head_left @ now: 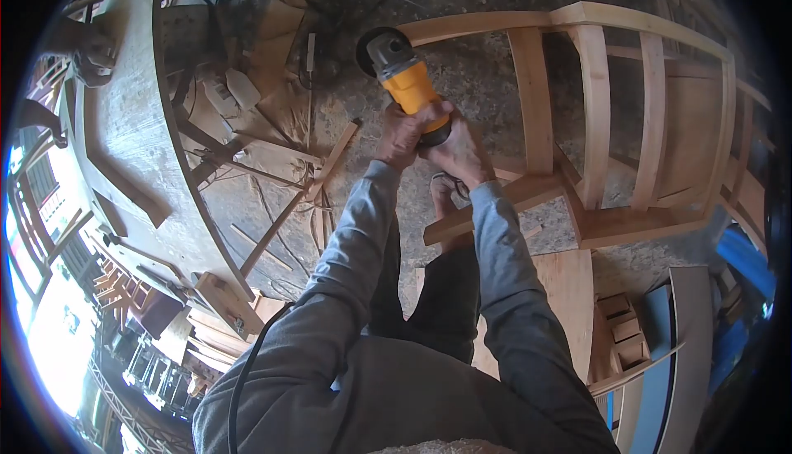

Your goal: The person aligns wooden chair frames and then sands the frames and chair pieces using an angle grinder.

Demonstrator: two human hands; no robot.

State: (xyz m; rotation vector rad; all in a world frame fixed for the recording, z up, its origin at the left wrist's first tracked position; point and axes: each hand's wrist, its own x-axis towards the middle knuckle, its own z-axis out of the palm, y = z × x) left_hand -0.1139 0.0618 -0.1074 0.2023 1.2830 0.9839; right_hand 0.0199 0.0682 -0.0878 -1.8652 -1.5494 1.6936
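A yellow angle grinder (410,87) with a grey head and a dark round disc is held out in front of me. My left hand (399,134) is closed around its body from the left. My right hand (456,150) grips its rear end, close beside the left. The disc is near the end of a curved rail on a wooden furniture frame (538,91); whether they touch I cannot tell. The frame's slats and rails stretch off to the right. Part of the grinder's body is hidden under my fingers.
On the left stands a worktable (136,116) with curved wooden pieces on it. Another person's hand (92,62) is at its far edge. Wood offcuts (334,157) and shavings litter the floor. A pale wooden board (565,281) lies to my right.
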